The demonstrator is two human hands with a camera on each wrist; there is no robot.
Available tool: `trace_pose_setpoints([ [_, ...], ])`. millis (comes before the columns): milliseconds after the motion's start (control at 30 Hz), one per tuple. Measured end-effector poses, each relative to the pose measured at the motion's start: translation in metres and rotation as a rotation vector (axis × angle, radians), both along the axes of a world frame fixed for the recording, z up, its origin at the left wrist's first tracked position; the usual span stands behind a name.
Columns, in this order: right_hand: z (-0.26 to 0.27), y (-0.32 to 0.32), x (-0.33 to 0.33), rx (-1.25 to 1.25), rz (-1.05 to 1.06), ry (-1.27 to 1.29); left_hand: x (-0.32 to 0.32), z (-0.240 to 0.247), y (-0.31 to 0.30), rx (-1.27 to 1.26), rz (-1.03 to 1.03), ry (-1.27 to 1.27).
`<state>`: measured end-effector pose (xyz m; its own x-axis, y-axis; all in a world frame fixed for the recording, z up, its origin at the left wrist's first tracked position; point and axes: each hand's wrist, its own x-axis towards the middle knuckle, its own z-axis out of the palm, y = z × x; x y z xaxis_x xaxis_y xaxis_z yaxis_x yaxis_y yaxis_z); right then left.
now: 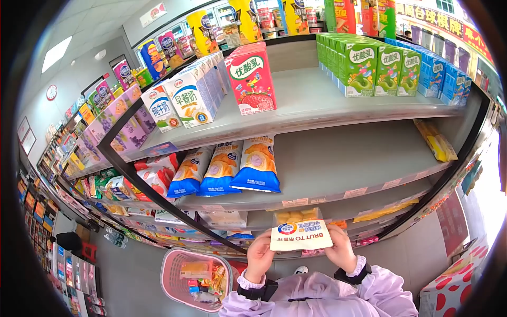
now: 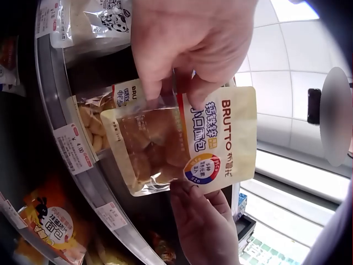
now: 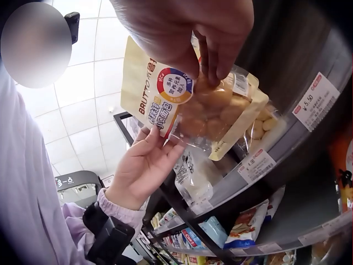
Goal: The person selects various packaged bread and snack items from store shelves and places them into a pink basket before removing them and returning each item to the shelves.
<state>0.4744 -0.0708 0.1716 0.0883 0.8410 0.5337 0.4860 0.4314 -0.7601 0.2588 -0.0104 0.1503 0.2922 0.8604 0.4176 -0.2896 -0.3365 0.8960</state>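
Observation:
A cream BRUTTO bag of small bread buns (image 1: 301, 236) is held in front of the shelf, its top toward the wearer. My left hand (image 1: 259, 258) pinches one side edge between thumb and fingers, and my right hand (image 1: 342, 251) pinches the opposite edge. Round brown buns show through the clear window of the bread bag (image 2: 157, 152) in the left wrist view. A similar BRUTTO bag (image 2: 92, 118) stands on the shelf behind it. Seen from the right wrist, the left hand (image 3: 146, 171) has its thumb on the printed front.
Blue-and-orange snack bags (image 1: 224, 166) lie on the middle shelf, with milk cartons (image 1: 196, 100) and a strawberry drink carton (image 1: 252, 79) above. A pink basket (image 1: 171, 280) holding groceries stands on the floor at left. The shelf edge carries price tags (image 3: 256, 165).

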Motion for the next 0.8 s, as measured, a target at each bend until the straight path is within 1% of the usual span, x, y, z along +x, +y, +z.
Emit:
trace_pose_setpoints([
  [67, -0.004, 0.013, -0.001, -0.011, 0.006, 0.002, -0.003, -0.008, 0.012, -0.078, -0.033, -0.04],
  [167, -0.006, 0.03, -0.004, -0.049, 0.02, 0.012, -0.006, -0.002, 0.029, -0.004, -0.024, 0.02],
  [267, -0.008, 0.044, -0.007, -0.094, 0.018, 0.007, -0.008, -0.011, 0.045, -0.018, -0.014, 0.022],
  [333, -0.013, 0.049, -0.009, -0.133, 0.016, 0.018, -0.011, -0.015, 0.054, -0.091, -0.019, 0.053],
  [433, -0.022, 0.059, -0.008, -0.217, 0.017, -0.091, -0.017, -0.016, 0.06, -0.155, -0.007, 0.118],
  [533, -0.011, 0.068, -0.015, -0.253, -0.043, 0.008, -0.016, -0.008, 0.066, -0.166, 0.045, 0.165],
  [567, -0.013, 0.073, -0.016, -0.276, -0.042, 0.081, -0.015, -0.005, 0.069, -0.166, 0.065, 0.177],
  [667, -0.007, 0.087, -0.016, -0.35, 0.0, 0.107, -0.014, -0.003, 0.083, -0.156, 0.061, 0.198],
  [700, -0.013, 0.095, -0.015, -0.141, -0.04, -0.007, -0.014, -0.006, 0.087, -0.16, 0.063, 0.178],
  [800, -0.036, 0.106, -0.011, -0.152, -0.053, 0.031, -0.012, -0.01, 0.096, -0.152, 0.06, 0.133],
])
